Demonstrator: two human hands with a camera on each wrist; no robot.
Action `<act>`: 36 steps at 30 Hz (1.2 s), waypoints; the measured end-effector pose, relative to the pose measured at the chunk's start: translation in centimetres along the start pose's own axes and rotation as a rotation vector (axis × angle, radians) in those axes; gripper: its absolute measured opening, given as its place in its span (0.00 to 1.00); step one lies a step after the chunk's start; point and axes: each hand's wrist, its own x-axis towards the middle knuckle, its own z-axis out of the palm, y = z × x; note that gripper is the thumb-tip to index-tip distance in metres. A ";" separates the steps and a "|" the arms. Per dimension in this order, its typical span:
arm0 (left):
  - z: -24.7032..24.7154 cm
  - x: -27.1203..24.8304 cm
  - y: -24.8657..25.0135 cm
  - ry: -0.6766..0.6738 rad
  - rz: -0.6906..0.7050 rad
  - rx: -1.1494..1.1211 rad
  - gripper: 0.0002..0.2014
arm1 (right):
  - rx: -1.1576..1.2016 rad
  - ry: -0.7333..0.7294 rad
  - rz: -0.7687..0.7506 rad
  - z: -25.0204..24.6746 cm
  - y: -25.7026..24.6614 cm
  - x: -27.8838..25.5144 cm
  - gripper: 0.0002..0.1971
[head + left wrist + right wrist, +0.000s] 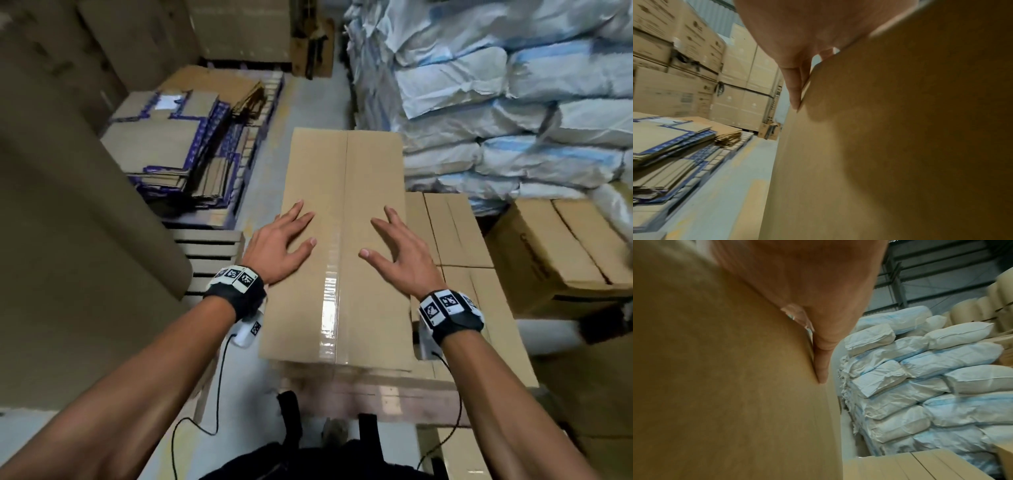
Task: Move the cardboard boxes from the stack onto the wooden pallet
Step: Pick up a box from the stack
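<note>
Both hands lie flat, fingers spread and gripping nothing: left hand (278, 244) and right hand (397, 251) press the top of a long taped box (346, 219) lying on the wooden pallet (376, 402). Right of the fingers, more boxes (455, 233) sit lower; it seems placed, others may remain.

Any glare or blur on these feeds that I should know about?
Head view: glare on the tape strip along the cardboard box; right edge smeared. Left wrist view: box side dim, flattened cartons blurred. Right wrist view: sacks fairly sharp, box side dark.
</note>
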 end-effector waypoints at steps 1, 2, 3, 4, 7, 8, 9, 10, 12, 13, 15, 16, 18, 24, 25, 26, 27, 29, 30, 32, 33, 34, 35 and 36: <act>-0.3 0.8 -0.6 0.009 -0.022 0.015 0.30 | 0.005 -0.018 -0.016 0.2 0.1 1.6 0.36; -0.6 1.5 -1.1 0.016 -0.048 0.026 0.30 | 0.008 -0.033 -0.026 0.3 0.2 3.1 0.35; -0.9 2.2 -1.5 0.024 -0.072 0.034 0.30 | 0.013 -0.044 -0.034 0.5 0.2 4.6 0.35; -1.2 2.9 -2.0 0.030 -0.091 0.039 0.30 | 0.023 -0.051 -0.041 0.6 0.3 5.9 0.35; -1.7 5.2 -3.7 0.041 -0.108 0.039 0.31 | 0.063 -0.056 -0.061 1.5 0.8 9.7 0.35; -1.8 6.0 -4.4 0.040 -0.116 0.038 0.31 | 0.072 -0.059 -0.060 1.9 1.0 10.9 0.35; -1.8 6.8 -5.1 0.039 -0.126 0.036 0.31 | 0.076 -0.062 -0.060 2.3 1.3 12.0 0.36; -1.8 7.5 -5.9 0.039 -0.131 0.037 0.31 | 0.077 -0.065 -0.062 2.7 1.5 13.0 0.36; -1.6 9.2 -7.4 0.038 -0.129 0.040 0.32 | 0.072 -0.073 -0.069 3.7 1.9 15.0 0.36; -1.5 10.1 -8.2 0.031 -0.128 0.038 0.32 | 0.070 -0.074 -0.066 4.1 2.1 16.0 0.36; -1.2 12.0 -10.0 0.014 -0.128 0.025 0.31 | 0.071 -0.071 -0.054 5.2 2.7 18.1 0.37; -0.9 13.0 -11.0 0.007 -0.126 0.017 0.31 | 0.070 -0.072 -0.045 5.9 3.0 19.2 0.37; -0.3 15.3 -13.2 -0.010 -0.120 0.009 0.30 | 0.059 -0.072 -0.016 7.3 3.8 21.5 0.37; 2.7 23.7 -22.0 -0.100 -0.110 -0.028 0.30 | 0.029 -0.058 0.103 13.2 6.6 29.9 0.37; 3.5 25.1 -23.9 -0.116 -0.104 -0.046 0.30 | 0.022 -0.060 0.122 14.4 7.0 31.6 0.37; 4.4 26.6 -25.9 -0.136 -0.098 -0.061 0.31 | 0.018 -0.059 0.142 15.7 7.5 33.3 0.38; 5.3 28.1 -27.9 -0.153 -0.101 -0.075 0.31 | 0.017 -0.064 0.158 16.8 8.1 35.0 0.38; 7.4 30.6 -31.6 -0.189 -0.123 -0.094 0.32 | 0.019 -0.080 0.183 19.1 9.3 38.4 0.38; 8.4 31.9 -33.2 -0.214 -0.131 -0.100 0.33 | 0.015 -0.083 0.199 20.1 10.1 39.9 0.38; 10.5 34.2 -36.1 -0.261 -0.148 -0.110 0.34 | 0.009 -0.097 0.227 21.9 11.8 42.5 0.38; 11.4 35.3 -37.4 -0.287 -0.155 -0.116 0.35 | 0.008 -0.101 0.235 22.7 12.8 43.7 0.38; 12.4 36.5 -38.5 -0.314 -0.159 -0.119 0.35 | 0.004 -0.102 0.241 23.6 13.8 44.8 0.38; 13.4 37.6 -39.6 -0.337 -0.159 -0.118 0.36 | -0.002 -0.108 0.247 24.5 14.9 45.9 0.38; 14.5 38.6 -40.5 -0.358 -0.163 -0.118 0.36 | -0.011 -0.120 0.254 25.4 15.9 46.9 0.38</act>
